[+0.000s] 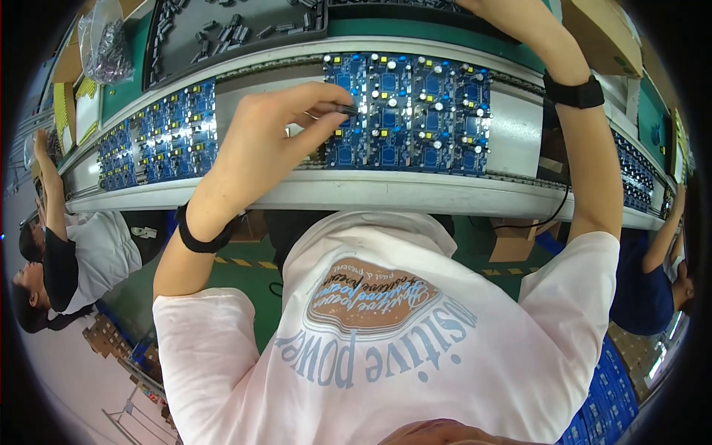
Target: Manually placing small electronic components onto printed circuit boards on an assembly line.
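Observation:
My left hand (285,126) is closed in a pinch over the left edge of a blue circuit board panel (406,111). Between its thumb and forefinger is a small dark cylindrical component (346,110), like a capacitor, close to the board's surface. Yellow, white and blue parts stand on the panel in repeated groups. My right hand (500,11) reaches over a black parts tray at the top right; the picture's upper edge cuts off its fingers, so their hold is hidden.
A black tray (320,33) of loose dark cylindrical components lies beyond the conveyor rail (356,190). Another blue panel (159,132) sits to the left. A clear bag of parts (107,52) stands far left. Co-workers are at both sides, and a cardboard box (604,37) is at upper right.

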{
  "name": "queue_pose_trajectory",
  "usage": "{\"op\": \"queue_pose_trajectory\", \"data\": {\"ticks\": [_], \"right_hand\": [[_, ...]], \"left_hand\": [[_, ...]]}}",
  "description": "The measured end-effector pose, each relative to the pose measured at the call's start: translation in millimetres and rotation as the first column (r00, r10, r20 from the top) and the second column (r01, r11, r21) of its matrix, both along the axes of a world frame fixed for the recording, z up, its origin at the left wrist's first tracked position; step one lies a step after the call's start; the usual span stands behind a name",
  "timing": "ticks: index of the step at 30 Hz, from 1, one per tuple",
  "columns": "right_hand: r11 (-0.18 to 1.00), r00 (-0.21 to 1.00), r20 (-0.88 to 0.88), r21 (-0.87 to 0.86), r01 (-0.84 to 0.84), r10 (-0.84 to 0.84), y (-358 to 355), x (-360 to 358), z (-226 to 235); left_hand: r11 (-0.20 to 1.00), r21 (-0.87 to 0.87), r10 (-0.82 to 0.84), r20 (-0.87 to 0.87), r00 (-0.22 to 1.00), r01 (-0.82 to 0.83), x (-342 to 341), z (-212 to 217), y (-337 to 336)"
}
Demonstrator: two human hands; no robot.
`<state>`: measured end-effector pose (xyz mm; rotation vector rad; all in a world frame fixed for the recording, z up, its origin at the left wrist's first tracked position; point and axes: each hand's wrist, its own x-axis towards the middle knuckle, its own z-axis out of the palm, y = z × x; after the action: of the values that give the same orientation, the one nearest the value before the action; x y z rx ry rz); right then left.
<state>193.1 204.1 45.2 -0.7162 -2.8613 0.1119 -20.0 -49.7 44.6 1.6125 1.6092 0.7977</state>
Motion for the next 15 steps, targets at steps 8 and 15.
{"op": "queue_pose_trajectory", "data": {"ticks": [8, 15], "right_hand": [[0.927, 0.921, -0.373, -0.372, -0.039, -0.111, -36.4, 11.3, 12.5], [0.711, 0.774, -0.570, -0.663, -0.235, -0.276, -61.0, 22.2, -2.2]], "left_hand": [[0.921, 0.197, -0.277, -0.281, 0.919, 0.337, 23.2, -18.8, 3.3], [0.868, 0.209, -0.314, -0.475, 0.823, 0.451, 29.8, -28.0, 12.5]]}}
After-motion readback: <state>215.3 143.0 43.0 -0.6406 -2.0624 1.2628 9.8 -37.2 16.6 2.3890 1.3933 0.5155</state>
